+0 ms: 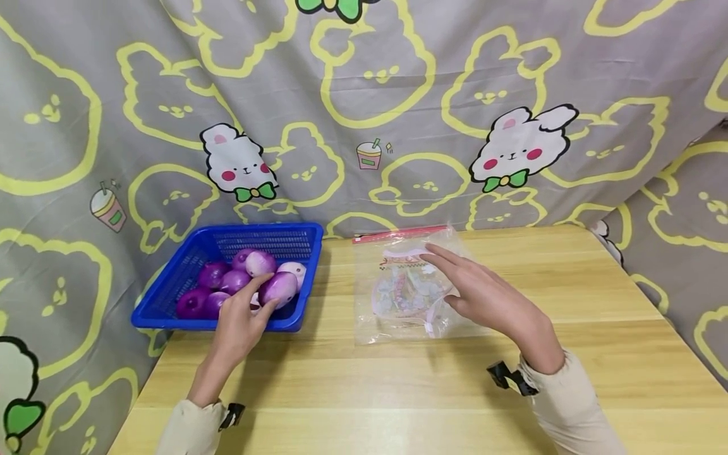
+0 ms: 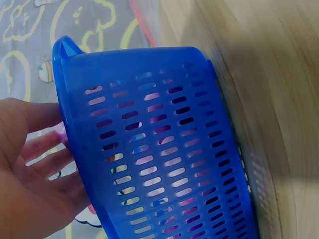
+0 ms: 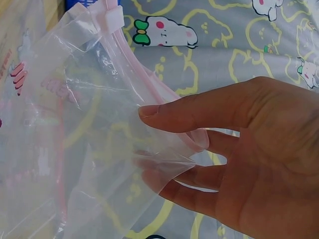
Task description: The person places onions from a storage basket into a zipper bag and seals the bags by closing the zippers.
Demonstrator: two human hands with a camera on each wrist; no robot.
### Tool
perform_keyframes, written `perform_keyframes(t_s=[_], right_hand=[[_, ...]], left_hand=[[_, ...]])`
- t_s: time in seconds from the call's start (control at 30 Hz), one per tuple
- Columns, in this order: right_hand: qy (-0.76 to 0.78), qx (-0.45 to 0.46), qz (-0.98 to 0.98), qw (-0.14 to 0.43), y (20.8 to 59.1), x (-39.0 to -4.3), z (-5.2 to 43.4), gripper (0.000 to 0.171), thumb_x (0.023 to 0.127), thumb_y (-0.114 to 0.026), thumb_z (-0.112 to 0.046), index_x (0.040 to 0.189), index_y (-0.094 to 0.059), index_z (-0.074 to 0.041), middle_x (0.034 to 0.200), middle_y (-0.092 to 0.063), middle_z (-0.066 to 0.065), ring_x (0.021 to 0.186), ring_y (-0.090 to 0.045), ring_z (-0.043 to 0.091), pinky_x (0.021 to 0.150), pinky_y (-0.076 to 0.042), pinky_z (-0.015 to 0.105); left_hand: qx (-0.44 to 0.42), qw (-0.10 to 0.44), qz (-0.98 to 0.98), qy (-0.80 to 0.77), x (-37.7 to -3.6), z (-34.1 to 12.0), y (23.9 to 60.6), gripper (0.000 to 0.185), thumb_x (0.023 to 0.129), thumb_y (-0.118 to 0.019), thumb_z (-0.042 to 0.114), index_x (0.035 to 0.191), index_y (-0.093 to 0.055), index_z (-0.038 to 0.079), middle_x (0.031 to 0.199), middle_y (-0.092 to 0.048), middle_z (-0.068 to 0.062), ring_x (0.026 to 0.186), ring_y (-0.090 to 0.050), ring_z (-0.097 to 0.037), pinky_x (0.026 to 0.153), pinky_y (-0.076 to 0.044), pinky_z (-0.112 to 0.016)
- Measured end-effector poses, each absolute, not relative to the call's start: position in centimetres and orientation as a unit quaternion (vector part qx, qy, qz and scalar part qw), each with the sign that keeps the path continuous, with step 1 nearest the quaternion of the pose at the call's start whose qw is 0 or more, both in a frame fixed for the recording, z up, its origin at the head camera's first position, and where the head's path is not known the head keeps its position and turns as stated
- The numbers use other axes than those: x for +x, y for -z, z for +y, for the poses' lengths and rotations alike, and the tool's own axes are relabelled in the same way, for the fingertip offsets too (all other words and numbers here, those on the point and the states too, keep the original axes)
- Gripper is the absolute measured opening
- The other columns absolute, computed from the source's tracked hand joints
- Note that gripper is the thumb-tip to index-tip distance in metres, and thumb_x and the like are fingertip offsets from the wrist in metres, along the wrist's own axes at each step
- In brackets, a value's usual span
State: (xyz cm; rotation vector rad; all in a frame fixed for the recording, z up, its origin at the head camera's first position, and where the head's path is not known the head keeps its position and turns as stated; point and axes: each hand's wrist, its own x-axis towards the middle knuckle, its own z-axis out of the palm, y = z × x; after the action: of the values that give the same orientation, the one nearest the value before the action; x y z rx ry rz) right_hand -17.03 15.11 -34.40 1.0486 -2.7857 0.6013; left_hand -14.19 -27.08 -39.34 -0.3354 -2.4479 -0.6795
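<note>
In the head view my left hand (image 1: 239, 322) reaches over the front rim of a blue plastic basket (image 1: 170, 268). Its thumb and fingers grip a shiny purple-and-white onion (image 1: 280, 289) near the right side. Several other onions (image 1: 234, 281) lie in the basket. The left wrist view has this hand (image 2: 37, 184) at the rim, with the onion mostly hidden by the slotted basket wall (image 2: 149, 149). My right hand (image 1: 489, 297) is at a clear zip bag (image 1: 366, 297); in the right wrist view its thumb overlaps the pink-edged mouth, with fingers (image 3: 199, 179) behind the plastic.
A light wood table (image 1: 364, 392) carries basket and bag. The bag has a printed design, a red strip (image 1: 398, 234) along its back edge and a pink slider (image 3: 113, 19). A grey patterned curtain (image 1: 364, 114) rises close behind both.
</note>
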Motion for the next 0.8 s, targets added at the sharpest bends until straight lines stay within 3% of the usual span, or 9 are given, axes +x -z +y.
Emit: perform_keyframes(t_s=[0.3, 0.5, 0.6, 0.73, 0.8], right_hand=[[-0.202, 0.344, -0.916, 0.051, 34.3, -17.1, 15.2, 0.083, 0.080, -0.075, 0.009, 0.152, -0.037, -0.006, 0.160, -0.030, 0.013, 0.137, -0.043, 0.036, 0.099, -0.048, 0.051], [-0.201, 0.340, -0.917, 0.049, 34.3, -17.1, 15.2, 0.083, 0.081, -0.075, 0.007, 0.153, -0.036, -0.005, 0.161, -0.029, 0.013, 0.138, -0.042, 0.036, 0.100, -0.046, 0.051], [-0.201, 0.339, -0.918, 0.049, 34.3, -17.1, 15.3, 0.083, 0.081, -0.075, 0.007, 0.153, -0.035, -0.006, 0.161, -0.029, 0.013, 0.139, -0.041, 0.036, 0.101, -0.046, 0.052], [-0.202, 0.338, -0.918, 0.048, 34.2, -17.1, 15.3, 0.083, 0.082, -0.075, 0.006, 0.153, -0.035, -0.006, 0.160, -0.030, 0.013, 0.139, -0.041, 0.036, 0.102, -0.045, 0.052], [-0.203, 0.337, -0.918, 0.047, 34.2, -17.1, 15.3, 0.082, 0.082, -0.075, 0.006, 0.153, -0.035, -0.006, 0.160, -0.030, 0.013, 0.139, -0.041, 0.036, 0.102, -0.045, 0.052]], left_hand=[[-0.132, 0.322, -0.904, 0.248, -14.0, -26.4, 39.4, 0.051, 0.080, -0.081, 0.001, 0.128, -0.063, 0.004, 0.120, -0.069, -0.017, 0.082, -0.067, -0.033, 0.071, -0.052, -0.049], [-0.147, 0.356, -0.890, 0.246, -13.7, -25.7, 39.2, 0.053, 0.081, -0.080, 0.001, 0.131, -0.062, 0.005, 0.126, -0.067, -0.015, 0.099, -0.067, -0.036, 0.082, -0.050, -0.049], [-0.151, 0.366, -0.885, 0.245, -13.5, -25.4, 39.1, 0.054, 0.081, -0.079, 0.000, 0.132, -0.062, 0.006, 0.128, -0.066, -0.013, 0.108, -0.066, -0.035, 0.091, -0.049, -0.039], [-0.154, 0.368, -0.882, 0.251, -13.4, -24.9, 38.9, 0.055, 0.083, -0.078, 0.000, 0.135, -0.061, 0.008, 0.133, -0.063, -0.012, 0.118, -0.062, -0.033, 0.105, -0.040, -0.021], [-0.154, 0.366, -0.883, 0.251, -13.2, -24.7, 38.7, 0.056, 0.083, -0.077, 0.001, 0.136, -0.061, 0.009, 0.136, -0.062, -0.011, 0.122, -0.060, -0.032, 0.108, -0.036, -0.018]])
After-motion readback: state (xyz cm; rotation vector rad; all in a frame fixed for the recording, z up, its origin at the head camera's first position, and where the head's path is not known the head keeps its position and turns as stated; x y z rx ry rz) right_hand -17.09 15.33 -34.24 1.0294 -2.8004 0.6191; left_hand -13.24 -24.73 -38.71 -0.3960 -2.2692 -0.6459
